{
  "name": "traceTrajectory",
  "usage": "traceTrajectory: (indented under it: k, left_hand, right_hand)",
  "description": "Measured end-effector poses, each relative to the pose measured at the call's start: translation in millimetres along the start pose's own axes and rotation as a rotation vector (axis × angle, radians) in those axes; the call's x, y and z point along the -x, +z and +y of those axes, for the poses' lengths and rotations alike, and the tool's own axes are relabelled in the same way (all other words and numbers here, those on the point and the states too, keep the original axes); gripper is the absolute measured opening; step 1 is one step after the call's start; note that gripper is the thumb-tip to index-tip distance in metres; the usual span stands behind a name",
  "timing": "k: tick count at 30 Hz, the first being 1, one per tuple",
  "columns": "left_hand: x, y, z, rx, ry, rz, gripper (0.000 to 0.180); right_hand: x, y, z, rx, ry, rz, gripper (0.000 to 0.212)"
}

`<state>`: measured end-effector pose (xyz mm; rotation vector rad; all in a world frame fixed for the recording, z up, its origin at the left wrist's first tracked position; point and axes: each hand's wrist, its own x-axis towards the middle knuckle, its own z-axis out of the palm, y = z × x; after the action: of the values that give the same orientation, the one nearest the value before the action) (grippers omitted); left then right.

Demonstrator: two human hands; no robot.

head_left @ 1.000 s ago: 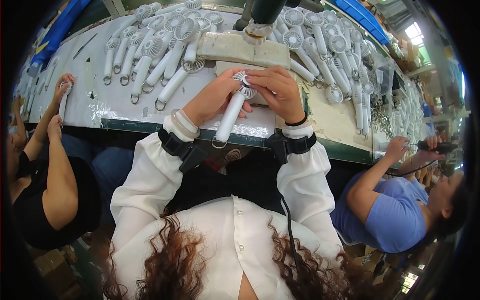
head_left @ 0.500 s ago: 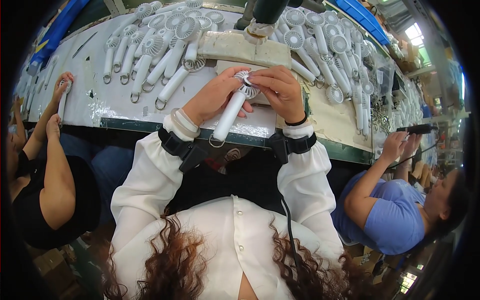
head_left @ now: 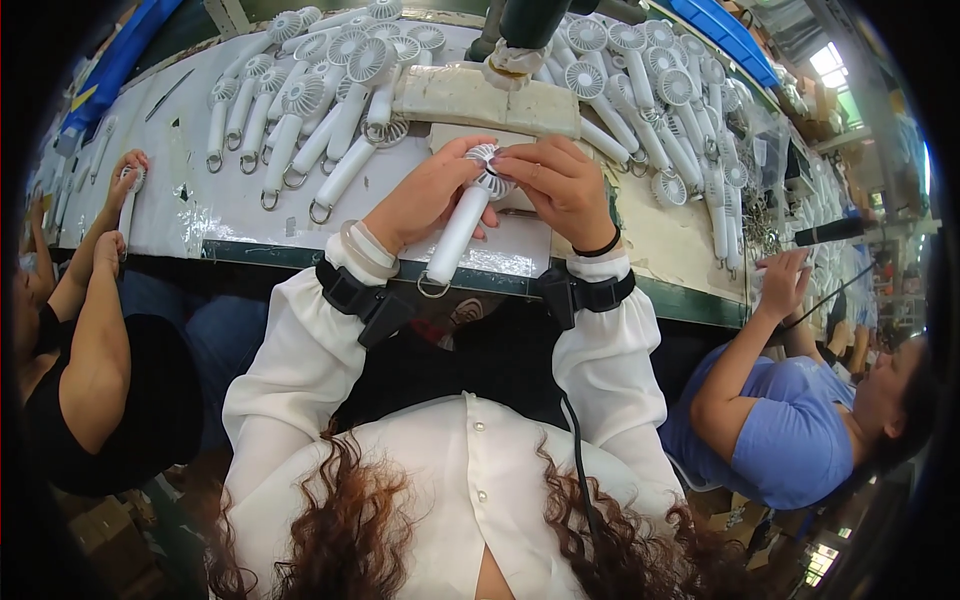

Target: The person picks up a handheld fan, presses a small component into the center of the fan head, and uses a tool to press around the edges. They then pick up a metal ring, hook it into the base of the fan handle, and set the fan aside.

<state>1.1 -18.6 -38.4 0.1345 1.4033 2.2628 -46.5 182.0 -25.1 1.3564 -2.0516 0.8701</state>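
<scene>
Holding a white handheld fan [head_left: 458, 235] over the near edge of the table [head_left: 660, 240], the left hand [head_left: 430, 195] has its grip clamped around the head; the right hand [head_left: 568, 192] pinches the grille.

Fan [head_left: 458, 232]: white, held aslant over near edge of tabletop [head_left: 522, 240]. Ribbed round head [head_left: 494, 184] farthest, partly hidden; plain cylindrical handle [head_left: 453, 243] slants nearer and leftward; metal ring [head_left: 433, 293] at its end.

Straight past my hands [head_left: 570, 195], a pale block [head_left: 488, 98] and dark green column [head_left: 530, 22] bar the way; white fans [head_left: 370, 62] crowd both sides of them. Nearer me, the left worktop [head_left: 235, 208] strip lies open.
</scene>
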Motion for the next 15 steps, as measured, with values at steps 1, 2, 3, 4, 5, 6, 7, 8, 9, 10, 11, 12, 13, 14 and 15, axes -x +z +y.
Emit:
traceTrajectory:
  k: [1,2,3,4,5,6,7,8,9,10,11,12,13,14,15]
  left_hand:
    - [-0.3,0.2,-0.1,-0.013,0.001,0.002,0.045]
    - [-1.0,0.5,-0.1,-0.026,0.002,0.002,0.044]
    - [-1.0,0.9,0.0,-0.028,0.001,0.000,0.044]
    - [-0.5,1.1,0.3,-0.034,0.000,0.002,0.044]
    - [0.0,1.0,0.7,-0.039,0.000,0.003,0.043]
    - [0.0,0.7,1.2,-0.045,0.000,0.004,0.043]
    - [-0.3,-0.3,1.2,-0.047,-0.002,0.002,0.043]
    - [-0.9,-1.8,0.8,-0.042,0.000,-0.008,0.043]
    - [-1.5,-3.1,0.5,-0.036,0.001,-0.019,0.043]
    - [-2.1,-3.9,0.3,-0.031,0.002,-0.030,0.042]
    - [-2.1,-3.9,0.5,-0.032,0.001,-0.032,0.042]
    - [-1.5,-3.6,1.0,-0.037,0.006,-0.030,0.042]
    - [-0.8,-3.2,1.5,-0.042,0.012,-0.029,0.042]
    - [-0.3,-2.8,2.0,-0.046,0.017,-0.028,0.042]
    - [0.0,-2.6,2.4,-0.048,0.017,-0.028,0.042]
  right_hand:
    - [-0.3,-0.4,-0.2,0.014,-0.009,0.000,0.032]
    - [-0.1,-0.6,0.2,0.016,-0.008,0.003,0.032]
    - [0.2,-0.7,0.6,0.016,-0.013,0.003,0.032]
    - [0.4,-0.9,1.1,0.017,-0.019,0.004,0.032]
    - [0.5,-1.2,1.4,0.019,-0.025,0.005,0.032]
    - [0.5,-1.9,1.5,0.021,-0.023,0.008,0.032]
    - [0.2,-2.5,0.9,0.028,-0.032,0.002,0.033]
    - [-0.2,-3.4,0.1,0.035,-0.041,-0.004,0.033]
    - [-0.4,-4.3,-0.4,0.043,-0.050,-0.009,0.034]
    - [-0.4,-5.0,-0.8,0.044,-0.048,-0.008,0.034]
    - [-0.4,-5.8,-1.1,0.053,-0.053,-0.012,0.035]
    - [-0.7,-6.2,-1.4,0.061,-0.059,-0.016,0.035]
    - [-1.2,-6.8,-2.0,0.070,-0.064,-0.021,0.036]
    - [-1.5,-7.6,-2.9,0.069,-0.064,-0.019,0.036]
    - [-1.8,-8.6,-4.2,0.063,-0.061,-0.021,0.036]
